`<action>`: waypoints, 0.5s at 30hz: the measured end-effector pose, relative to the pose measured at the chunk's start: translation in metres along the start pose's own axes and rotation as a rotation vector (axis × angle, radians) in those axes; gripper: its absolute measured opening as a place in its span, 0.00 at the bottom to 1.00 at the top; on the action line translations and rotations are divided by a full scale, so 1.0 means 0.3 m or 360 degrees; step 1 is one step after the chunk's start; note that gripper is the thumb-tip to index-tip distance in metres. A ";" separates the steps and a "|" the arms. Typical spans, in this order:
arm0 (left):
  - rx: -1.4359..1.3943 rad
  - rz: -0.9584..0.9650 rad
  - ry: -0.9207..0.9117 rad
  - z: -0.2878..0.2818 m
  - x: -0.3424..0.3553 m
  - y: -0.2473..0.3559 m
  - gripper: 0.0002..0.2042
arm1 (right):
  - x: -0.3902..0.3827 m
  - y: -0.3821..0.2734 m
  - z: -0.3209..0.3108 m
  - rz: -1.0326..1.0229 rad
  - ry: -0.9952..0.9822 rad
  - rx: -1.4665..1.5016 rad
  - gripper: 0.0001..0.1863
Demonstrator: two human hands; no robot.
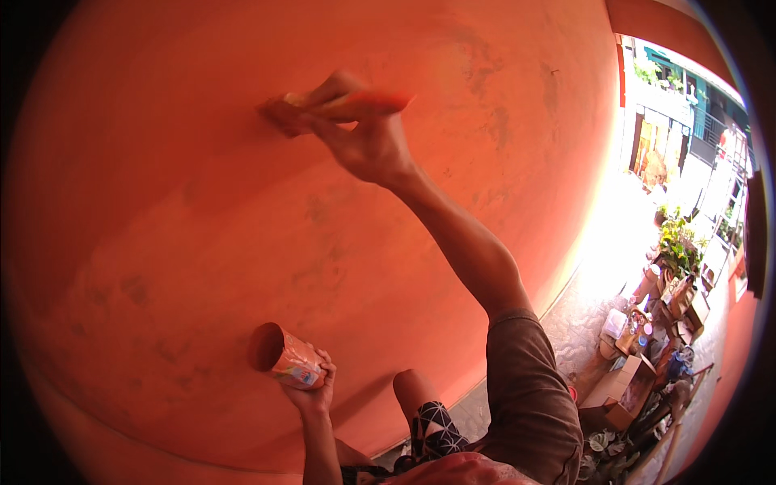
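Observation:
My right hand [364,147] is raised and closed round a paintbrush [378,101]; its bristle end touches the orange wall [202,250]. The brush and the fingers are a little blurred. Lower down, my left hand [317,386] grips a can [296,361] from its right side. The can has a printed label and orange smears, and it tilts with its mouth toward the wall. Its inside looks dark orange; how much paint it holds cannot be made out.
Dark, rough patches [327,206] mark parts of the wall. To the right, an open cardboard box [632,390], potted plants [681,246] and assorted clutter stand along a strip of floor [578,323]. Beyond is a bright opening with a building [663,121]. My bent knee [414,388] is close to the wall.

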State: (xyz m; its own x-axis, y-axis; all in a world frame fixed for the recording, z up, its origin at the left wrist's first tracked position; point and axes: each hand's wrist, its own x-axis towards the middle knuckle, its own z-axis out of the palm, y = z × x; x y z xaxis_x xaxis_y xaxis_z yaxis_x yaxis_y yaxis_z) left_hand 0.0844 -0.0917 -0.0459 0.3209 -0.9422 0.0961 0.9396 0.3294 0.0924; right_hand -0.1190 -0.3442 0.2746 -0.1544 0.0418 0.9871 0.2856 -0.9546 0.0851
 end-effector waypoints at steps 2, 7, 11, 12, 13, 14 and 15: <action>-0.0066 -0.0070 0.0025 0.012 0.014 -0.011 0.28 | 0.032 0.063 -0.054 0.0177 0.0159 0.0142 0.04; -0.0017 -0.0116 -0.0040 0.072 0.019 -0.039 0.26 | 0.106 0.411 -0.549 0.0334 0.0705 -0.0102 0.12; 0.0025 -0.0066 -0.0065 0.023 0.007 -0.021 0.25 | 0.110 0.401 -0.794 0.0566 0.0828 -0.1202 0.10; 0.0014 -0.0041 -0.0066 0.014 0.002 -0.018 0.25 | 0.114 0.370 -0.799 0.0627 0.0829 -0.1402 0.10; 0.0001 -0.0018 -0.0069 0.006 -0.008 -0.013 0.25 | 0.102 0.384 -0.786 0.0574 0.0775 -0.1342 0.10; -0.0023 -0.0016 -0.0081 -0.005 -0.002 -0.023 0.25 | 0.096 0.395 -0.778 0.0504 0.0719 -0.1302 0.11; -0.0016 -0.0025 -0.0109 -0.020 0.010 -0.034 0.26 | 0.097 0.401 -0.760 0.0441 0.0663 -0.1259 0.11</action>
State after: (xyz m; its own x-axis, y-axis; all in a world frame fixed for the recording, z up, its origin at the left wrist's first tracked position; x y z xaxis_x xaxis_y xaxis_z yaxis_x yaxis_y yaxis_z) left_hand 0.0766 -0.0983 -0.0523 0.2978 -0.9407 0.1623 0.9457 0.3139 0.0844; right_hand -0.3049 -0.5251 0.2827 -0.5471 -0.1801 0.8174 -0.3400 -0.8446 -0.4137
